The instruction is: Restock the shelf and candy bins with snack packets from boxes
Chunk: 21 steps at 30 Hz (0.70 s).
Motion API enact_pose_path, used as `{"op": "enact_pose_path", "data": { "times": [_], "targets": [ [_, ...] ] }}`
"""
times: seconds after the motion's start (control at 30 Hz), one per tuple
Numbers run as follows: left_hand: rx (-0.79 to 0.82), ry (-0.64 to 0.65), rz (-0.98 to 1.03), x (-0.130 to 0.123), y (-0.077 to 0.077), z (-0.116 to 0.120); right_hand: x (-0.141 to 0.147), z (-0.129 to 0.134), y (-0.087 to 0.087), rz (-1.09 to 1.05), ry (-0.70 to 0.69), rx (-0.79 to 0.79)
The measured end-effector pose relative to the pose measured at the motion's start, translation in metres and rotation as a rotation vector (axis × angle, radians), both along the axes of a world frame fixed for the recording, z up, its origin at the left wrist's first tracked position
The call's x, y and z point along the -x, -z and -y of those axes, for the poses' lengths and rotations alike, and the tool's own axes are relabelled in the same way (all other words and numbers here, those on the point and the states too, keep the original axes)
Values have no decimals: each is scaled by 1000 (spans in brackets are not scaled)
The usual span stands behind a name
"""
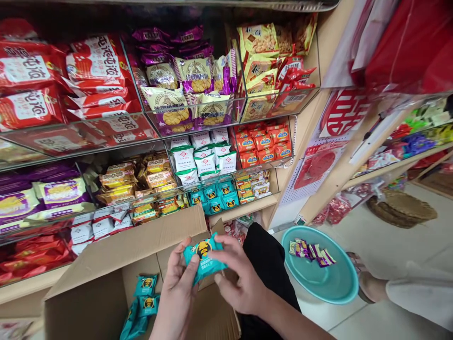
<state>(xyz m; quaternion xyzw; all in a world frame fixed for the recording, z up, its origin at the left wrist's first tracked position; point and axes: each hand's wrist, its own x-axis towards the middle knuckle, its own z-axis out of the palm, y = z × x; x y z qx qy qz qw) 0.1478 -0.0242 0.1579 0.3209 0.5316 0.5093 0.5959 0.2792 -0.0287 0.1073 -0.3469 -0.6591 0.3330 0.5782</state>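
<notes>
A teal snack packet (203, 265) with a black and yellow round print is held up in front of me, over the open cardboard box (88, 302). My left hand (179, 283) grips its left end, thumb across the front and fingers behind. At the other end, my right hand (240, 276) is closed on the packet's right edge, with the index finger lying along its face. Several matching teal packets (146, 304) lie in the box, below and left of my left hand. More teal packets (214, 196) sit in a lower shelf compartment.
Shelves with clear dividers hold red packets (101, 61), purple biscuit packets (194, 75) and white-green packets (205, 160). A turquoise basin (320, 290) with several purple packets stands on the floor at right. Beside it is another person's foot (366, 283). A brown woven mat (403, 208) lies behind.
</notes>
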Motion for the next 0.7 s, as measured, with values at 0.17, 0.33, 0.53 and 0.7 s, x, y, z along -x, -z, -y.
{"op": "enact_pose_path", "data": {
  "times": [0.17,0.33,0.53,0.7],
  "targets": [
    [-186,62,-88,-4,8,1,15,-11,-2,-371,37,558],
    [-227,-23,-299,-6,23,-2,26,-19,5,-348,190,484],
    [-292,-186,-363,-3,41,-1,31,-16,11,-323,274,471],
    [-210,-229,-253,-8,41,-1,31,-20,14,-400,268,500]
  ]
}}
